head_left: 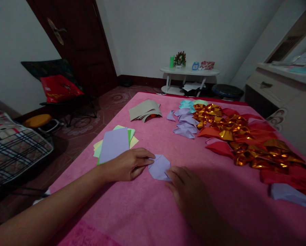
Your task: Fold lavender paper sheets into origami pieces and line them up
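A partly folded sheet of lavender paper (159, 166) lies on the pink cloth, its corners turned in so that it looks many-sided. My left hand (132, 163) pinches its left edge between thumb and fingers. At its right edge, my right hand (185, 188) is closed on a corner, with the fingertips partly in shadow. Left of my left hand sits a stack of coloured paper (115, 145), lavender on top with green and yellow sheets fanned below. Folded lavender paper pieces (185, 130) rest in a row beyond my right hand.
Shiny gold and red folded pieces (241, 128) cover the table's right side. A pile of grey sheets (145, 110) lies farther back on the pink cloth (153, 215). A white side table (191, 71) stands by the wall, a chair with a red bag (60, 89) at left.
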Tool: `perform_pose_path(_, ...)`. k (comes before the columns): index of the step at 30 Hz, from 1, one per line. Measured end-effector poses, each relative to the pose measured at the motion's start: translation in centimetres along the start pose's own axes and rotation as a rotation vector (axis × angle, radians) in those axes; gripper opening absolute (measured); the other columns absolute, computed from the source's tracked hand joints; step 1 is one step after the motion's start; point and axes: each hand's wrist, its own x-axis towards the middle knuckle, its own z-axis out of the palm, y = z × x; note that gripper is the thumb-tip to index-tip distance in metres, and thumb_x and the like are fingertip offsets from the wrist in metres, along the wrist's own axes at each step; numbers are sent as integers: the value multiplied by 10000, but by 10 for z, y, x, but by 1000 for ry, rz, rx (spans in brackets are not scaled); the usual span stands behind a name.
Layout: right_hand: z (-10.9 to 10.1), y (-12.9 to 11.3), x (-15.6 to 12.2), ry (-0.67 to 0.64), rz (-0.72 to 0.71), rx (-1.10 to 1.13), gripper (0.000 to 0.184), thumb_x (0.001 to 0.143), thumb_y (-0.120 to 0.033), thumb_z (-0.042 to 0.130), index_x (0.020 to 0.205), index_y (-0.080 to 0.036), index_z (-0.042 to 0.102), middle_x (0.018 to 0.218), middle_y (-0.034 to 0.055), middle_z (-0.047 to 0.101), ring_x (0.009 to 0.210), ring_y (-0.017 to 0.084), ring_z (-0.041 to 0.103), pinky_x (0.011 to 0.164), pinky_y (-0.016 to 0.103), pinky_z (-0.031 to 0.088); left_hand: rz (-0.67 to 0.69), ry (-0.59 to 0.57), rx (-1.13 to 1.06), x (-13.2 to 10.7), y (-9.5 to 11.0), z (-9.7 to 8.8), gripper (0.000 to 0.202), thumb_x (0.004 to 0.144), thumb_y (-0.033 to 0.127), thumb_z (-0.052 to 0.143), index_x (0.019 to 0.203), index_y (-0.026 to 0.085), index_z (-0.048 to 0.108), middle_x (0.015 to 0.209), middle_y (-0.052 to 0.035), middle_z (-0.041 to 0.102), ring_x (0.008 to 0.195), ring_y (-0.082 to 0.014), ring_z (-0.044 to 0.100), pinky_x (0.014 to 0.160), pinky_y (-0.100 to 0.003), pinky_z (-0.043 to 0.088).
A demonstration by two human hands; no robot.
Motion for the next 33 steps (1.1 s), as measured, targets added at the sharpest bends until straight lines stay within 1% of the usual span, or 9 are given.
perform_pose_path(2, -1, -2, 0, 11, -5, -26, 364, 817, -73, 532, 1175, -137, 514, 964, 109, 659, 834, 227, 593, 734, 369, 488, 13, -8, 50, 1, 0, -1, 332, 859, 115, 464, 1157, 174, 600, 1131, -124, 622, 1065, -204, 574, 917, -362, 497)
perform_pose_path(4, -4, -3, -1, 15, -33, -40, 413, 829, -57, 485, 1230, -154, 481, 999, 113, 655, 854, 223, 600, 714, 356, 492, 32, -9, 90, 2, 0, 0, 306, 881, 130, 447, 1142, 164, 602, 1110, -129, 631, 1063, -205, 577, 911, -367, 504)
perform_pose_path(7, -5, -6, -1, 29, -88, -59, 345, 826, -35, 460, 1117, -187, 567, 1023, 96, 656, 853, 210, 606, 697, 334, 493, 43, -1, 107, 3, -1, 3, 295, 895, 132, 428, 1132, 159, 602, 1098, -128, 636, 1054, -198, 582, 902, -362, 511)
perform_pose_path(11, -2, -7, -1, 51, -89, -82, 267, 794, -5, 480, 943, -165, 634, 974, 87, 671, 825, 214, 595, 687, 330, 498, 63, 3, 141, 0, -5, 5, 284, 896, 133, 435, 1118, 166, 608, 1121, -129, 630, 1069, -204, 576, 909, -367, 506)
perform_pose_path(21, 1, -8, 3, 12, -93, -124, 284, 747, 36, 498, 915, -146, 637, 857, 82, 653, 756, 207, 562, 644, 319, 495, 105, -62, 231, 4, -8, 3, 276, 918, 139, 408, 1121, 154, 595, 1117, -132, 626, 1073, -206, 563, 897, -359, 498)
perform_pose_path(24, 3, -6, 2, 6, -93, -112, 283, 748, 37, 482, 910, -143, 629, 865, 91, 649, 778, 211, 563, 653, 320, 495, 108, -38, 248, 6, -10, 4, 259, 924, 157, 407, 1096, 157, 600, 1080, -121, 638, 1043, -192, 572, 885, -349, 501)
perform_pose_path(27, 3, 0, 3, 7, -59, -54, 237, 762, 17, 475, 870, -140, 615, 868, 97, 642, 796, 216, 564, 683, 330, 489, 108, -5, 269, 6, -9, 6, 241, 920, 143, 403, 1067, 139, 594, 1041, -122, 644, 1023, -190, 574, 866, -329, 500)
perform_pose_path(30, -3, 11, 4, 16, 43, 133, 190, 785, -19, 470, 858, -145, 593, 855, 80, 623, 794, 195, 560, 720, 320, 471, 119, 69, 281, 3, -1, 10, 219, 901, 128, 423, 1053, 137, 580, 972, -116, 651, 907, -177, 596, 789, -304, 504)
perform_pose_path(33, -13, 24, 5, -68, 121, 339, 159, 781, -42, 475, 813, -168, 567, 821, 46, 591, 752, 165, 539, 677, 284, 440, 107, 152, 248, -1, 14, 20, 194, 874, 136, 465, 1030, 142, 580, 923, -108, 651, 803, -168, 591, 709, -287, 489)
